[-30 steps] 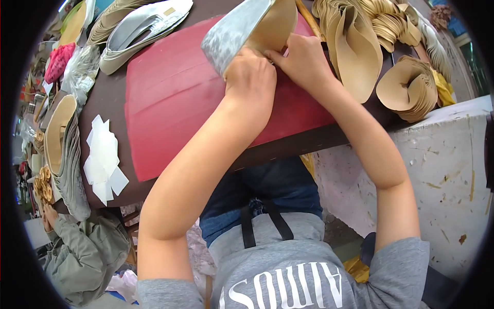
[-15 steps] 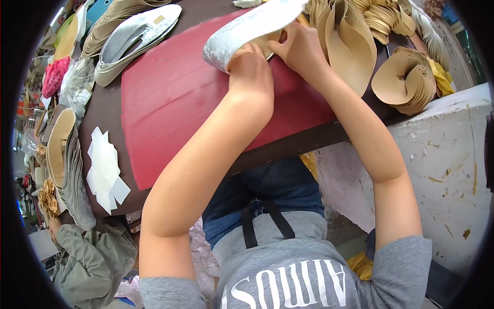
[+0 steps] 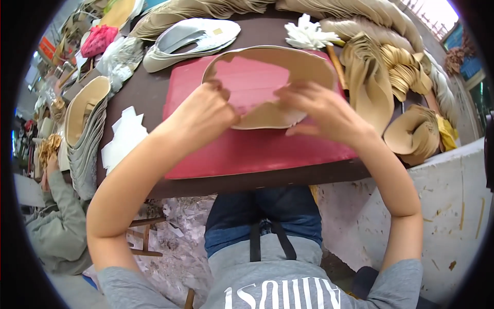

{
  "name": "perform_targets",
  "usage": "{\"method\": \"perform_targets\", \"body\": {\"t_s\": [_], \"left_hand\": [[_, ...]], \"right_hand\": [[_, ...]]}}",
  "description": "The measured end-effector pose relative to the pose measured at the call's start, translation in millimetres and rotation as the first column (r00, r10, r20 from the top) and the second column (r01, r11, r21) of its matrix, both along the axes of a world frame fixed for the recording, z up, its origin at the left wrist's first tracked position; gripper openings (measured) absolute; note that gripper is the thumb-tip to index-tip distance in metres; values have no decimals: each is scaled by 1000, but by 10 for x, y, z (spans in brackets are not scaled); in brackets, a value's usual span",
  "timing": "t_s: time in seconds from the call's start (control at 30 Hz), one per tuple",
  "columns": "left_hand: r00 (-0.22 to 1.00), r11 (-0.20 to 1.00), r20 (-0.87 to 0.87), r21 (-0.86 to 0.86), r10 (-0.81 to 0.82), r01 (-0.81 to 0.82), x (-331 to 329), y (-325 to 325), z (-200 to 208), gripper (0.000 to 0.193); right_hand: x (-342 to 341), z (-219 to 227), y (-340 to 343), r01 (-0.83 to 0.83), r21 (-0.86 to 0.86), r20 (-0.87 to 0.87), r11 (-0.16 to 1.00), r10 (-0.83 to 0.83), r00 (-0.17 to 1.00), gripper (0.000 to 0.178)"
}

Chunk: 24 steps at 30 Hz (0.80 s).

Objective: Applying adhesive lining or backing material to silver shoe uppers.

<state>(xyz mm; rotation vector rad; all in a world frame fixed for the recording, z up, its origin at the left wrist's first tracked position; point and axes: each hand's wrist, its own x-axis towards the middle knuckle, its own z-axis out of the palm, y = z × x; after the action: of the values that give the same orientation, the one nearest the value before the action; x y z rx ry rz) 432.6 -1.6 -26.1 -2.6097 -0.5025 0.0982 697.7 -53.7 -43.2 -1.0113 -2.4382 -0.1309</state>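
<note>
A shoe upper (image 3: 314,67), tan on its inner side, stands curved into a wide loop above the red mat (image 3: 231,154). At the loop's near left part, my left hand (image 3: 208,108) is closed on its edge with curled fingers. My right hand (image 3: 329,113) is by the near right edge, blurred, with thumb and fingers apart. Whether it touches the edge I cannot tell. Beyond the loop's left end lies a stack of white uppers (image 3: 159,62).
White paper pieces (image 3: 123,136) and stacked tan-lined uppers (image 3: 85,110) lie at the left. Bundled tan pieces (image 3: 370,87) and a curled tan stack (image 3: 414,134) crowd the right. White gloves (image 3: 309,33) lie at the back. Another person's sleeve (image 3: 59,221) is at far left.
The upper has come down nearer to me and turned, so its tan inside now shows as a wide loop. My hands have moved apart, and the view has shifted.
</note>
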Motion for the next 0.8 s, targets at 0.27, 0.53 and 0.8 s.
{"method": "perform_targets", "body": {"t_s": [0.27, 0.53, 0.8], "left_hand": [[988, 968, 9, 199, 156, -155, -1168, -473, -196, 37], [823, 892, 466, -439, 324, -102, -904, -246, -337, 47], [727, 797, 439, -554, 527, -242, -775, -133, -294, 44]], "right_hand": [[-694, -204, 171, -238, -229, -13, 944, 241, 970, 48], [-870, -139, 385, -329, -83, 176, 941, 339, 924, 31], [-1016, -144, 443, -125, -236, 113, 964, 155, 981, 23]]}}
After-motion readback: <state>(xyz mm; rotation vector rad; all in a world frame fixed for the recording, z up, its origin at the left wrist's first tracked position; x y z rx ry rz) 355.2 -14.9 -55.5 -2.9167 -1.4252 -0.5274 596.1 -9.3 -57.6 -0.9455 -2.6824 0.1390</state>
